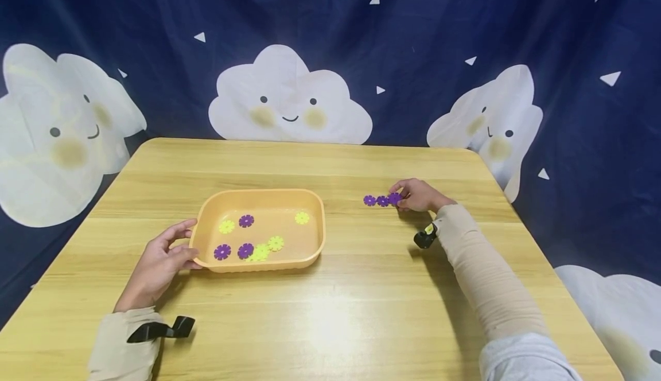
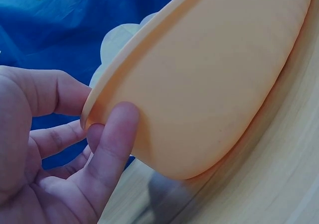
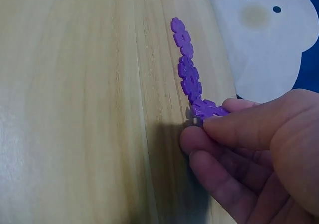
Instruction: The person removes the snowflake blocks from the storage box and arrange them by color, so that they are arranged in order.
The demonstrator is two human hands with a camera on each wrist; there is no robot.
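Observation:
My left hand (image 1: 160,259) grips the left end of a yellow-orange plastic tray (image 1: 294,265). In the left wrist view its thumb (image 2: 115,139) presses on the tray's outer wall (image 2: 204,84), with the forefinger at the rim. Purple notched flower-shaped discs (image 1: 222,252) and yellow ones (image 1: 226,226) lie inside the tray, some overlapping near the front. To the right of the tray, my right hand (image 1: 422,197) pinches the near end of a short row of three joined purple discs (image 3: 189,77) between thumb and fingers. The row points leftward in the head view.
The tray and both hands are over a light wood-grain table (image 1: 335,306) with rounded far corners. A dark blue curtain (image 1: 413,31) printed with smiling clouds hangs behind and beside it. A black wrist mount (image 1: 161,329) juts from each wrapped forearm.

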